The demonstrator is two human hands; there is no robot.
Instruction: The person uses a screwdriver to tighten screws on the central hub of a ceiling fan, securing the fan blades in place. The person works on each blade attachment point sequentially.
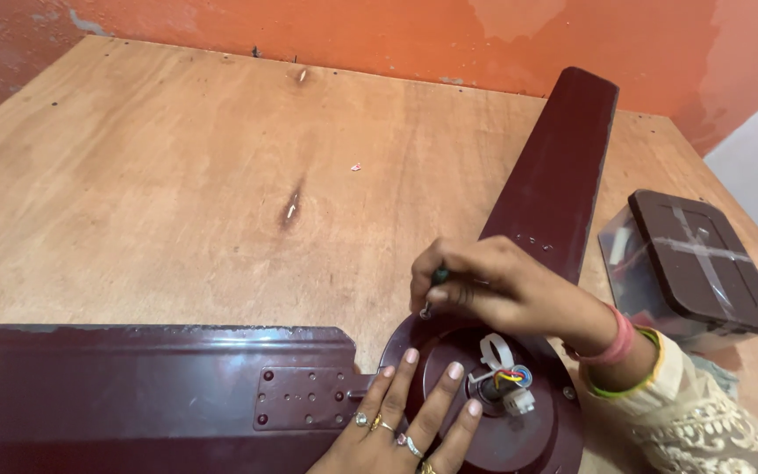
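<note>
Plywood table [160,175], scuffed. Glossy maroon blades [133,386], one cut off at left. Round motor hub [519,430], partly under hands, wire stub at centre. Lidded plastic box [704,263] at right. Left hand [405,421] flat, fingers spread on hub; right hand [484,285] pinches a screwdriver [436,283], tip hard to see

Plywood table [160,175], ceiling fan [519,439], plastic box [704,263]
</note>
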